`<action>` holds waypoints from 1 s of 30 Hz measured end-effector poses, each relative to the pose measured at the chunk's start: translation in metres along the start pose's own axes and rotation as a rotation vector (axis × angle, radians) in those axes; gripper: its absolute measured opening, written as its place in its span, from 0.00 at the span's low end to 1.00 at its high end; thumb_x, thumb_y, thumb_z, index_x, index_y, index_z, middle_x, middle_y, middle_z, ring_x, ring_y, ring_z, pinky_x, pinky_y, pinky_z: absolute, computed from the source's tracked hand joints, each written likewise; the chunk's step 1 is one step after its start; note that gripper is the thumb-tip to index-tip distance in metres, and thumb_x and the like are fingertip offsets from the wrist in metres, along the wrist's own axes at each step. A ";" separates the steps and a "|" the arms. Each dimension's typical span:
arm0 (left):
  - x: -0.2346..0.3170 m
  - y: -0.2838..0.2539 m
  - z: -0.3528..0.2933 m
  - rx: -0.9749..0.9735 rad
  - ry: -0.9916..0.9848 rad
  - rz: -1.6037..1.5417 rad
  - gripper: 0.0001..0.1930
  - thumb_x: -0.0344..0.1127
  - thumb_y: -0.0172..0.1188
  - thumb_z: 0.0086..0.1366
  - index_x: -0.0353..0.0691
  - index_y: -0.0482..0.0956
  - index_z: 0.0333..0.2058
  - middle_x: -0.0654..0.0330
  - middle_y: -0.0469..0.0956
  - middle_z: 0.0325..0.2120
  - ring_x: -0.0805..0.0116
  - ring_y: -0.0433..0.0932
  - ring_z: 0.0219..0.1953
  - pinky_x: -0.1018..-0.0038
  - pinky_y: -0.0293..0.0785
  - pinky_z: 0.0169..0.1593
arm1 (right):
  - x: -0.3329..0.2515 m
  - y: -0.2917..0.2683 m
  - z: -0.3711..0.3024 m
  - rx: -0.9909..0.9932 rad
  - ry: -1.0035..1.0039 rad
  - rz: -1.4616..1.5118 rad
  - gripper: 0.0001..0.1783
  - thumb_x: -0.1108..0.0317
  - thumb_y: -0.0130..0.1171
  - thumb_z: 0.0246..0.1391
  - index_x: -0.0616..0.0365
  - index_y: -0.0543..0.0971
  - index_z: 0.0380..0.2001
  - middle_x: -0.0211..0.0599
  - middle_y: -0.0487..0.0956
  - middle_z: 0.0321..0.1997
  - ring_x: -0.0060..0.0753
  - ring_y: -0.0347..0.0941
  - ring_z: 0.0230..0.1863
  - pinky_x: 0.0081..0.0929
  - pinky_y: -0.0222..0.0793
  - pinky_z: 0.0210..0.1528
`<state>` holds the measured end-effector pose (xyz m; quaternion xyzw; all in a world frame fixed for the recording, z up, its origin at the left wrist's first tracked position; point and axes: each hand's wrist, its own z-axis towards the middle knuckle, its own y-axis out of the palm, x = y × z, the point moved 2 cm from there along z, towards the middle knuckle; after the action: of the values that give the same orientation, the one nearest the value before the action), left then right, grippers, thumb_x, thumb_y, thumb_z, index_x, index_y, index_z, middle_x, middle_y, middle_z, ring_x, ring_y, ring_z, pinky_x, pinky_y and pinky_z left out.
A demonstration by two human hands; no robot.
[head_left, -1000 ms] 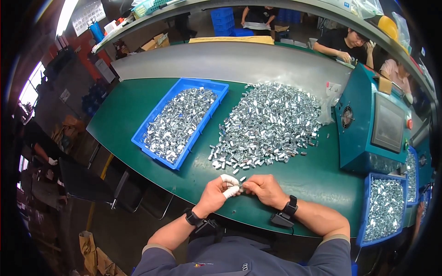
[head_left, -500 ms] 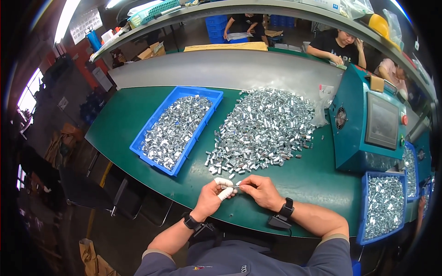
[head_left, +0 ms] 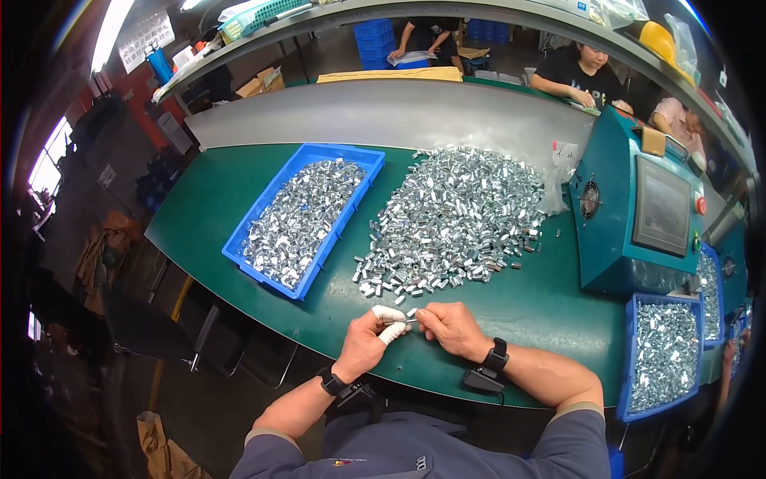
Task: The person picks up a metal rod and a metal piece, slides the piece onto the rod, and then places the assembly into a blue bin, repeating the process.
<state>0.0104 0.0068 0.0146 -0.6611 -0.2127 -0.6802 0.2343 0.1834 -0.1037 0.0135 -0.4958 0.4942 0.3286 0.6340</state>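
Your left hand (head_left: 363, 343) pinches a slim metal part (head_left: 408, 321); right hand (head_left: 456, 329) meets it, grip unclear. Wrapped fingertips (head_left: 391, 333) could slip, dropping it.

The left fisheye camera, worn on the person's head, looks down and forward. It is quite near to the left hand (head_left: 361, 345) and right hand (head_left: 456, 329), with a wide view over the green table (head_left: 550, 335).

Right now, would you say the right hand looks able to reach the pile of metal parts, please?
Probably yes: the pile of metal parts lies just beyond the right hand, with bare green tabletop between, though it seems busy at a small metal piece.
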 end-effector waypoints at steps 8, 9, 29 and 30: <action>0.024 -0.070 0.021 0.288 0.199 0.281 0.04 0.26 0.61 0.70 0.34 0.78 0.42 0.59 0.84 0.35 0.73 0.81 0.37 0.75 0.78 0.44 | 0.015 -0.002 0.005 0.153 0.052 0.350 0.14 0.63 0.55 0.71 0.61 0.79 0.34 0.28 0.80 0.30 0.17 0.75 0.30 0.18 0.70 0.33; 0.036 -0.087 0.026 0.352 0.234 0.374 0.05 0.26 0.61 0.70 0.34 0.79 0.43 0.59 0.84 0.35 0.72 0.81 0.38 0.74 0.78 0.45 | 0.012 -0.005 0.006 0.165 0.042 0.338 0.14 0.63 0.55 0.72 0.61 0.79 0.33 0.28 0.80 0.29 0.16 0.75 0.29 0.18 0.69 0.32; 0.035 -0.052 0.031 0.024 0.453 1.077 0.17 0.27 0.71 0.56 0.42 0.85 0.46 0.57 0.79 0.41 0.54 0.79 0.43 0.63 0.76 0.45 | 0.012 -0.004 0.005 0.150 0.052 0.370 0.15 0.60 0.57 0.72 0.60 0.80 0.34 0.27 0.80 0.29 0.14 0.74 0.30 0.16 0.69 0.32; 0.037 -0.051 0.029 0.014 0.458 1.075 0.18 0.26 0.70 0.56 0.43 0.85 0.47 0.56 0.80 0.43 0.54 0.79 0.44 0.64 0.77 0.47 | 0.011 -0.004 0.006 0.133 0.059 0.365 0.15 0.61 0.57 0.72 0.60 0.80 0.34 0.27 0.80 0.29 0.14 0.74 0.30 0.16 0.69 0.32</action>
<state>0.0022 0.0637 0.0535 -0.5107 0.2042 -0.5901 0.5910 0.1923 -0.1005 0.0043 -0.3642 0.6148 0.3902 0.5806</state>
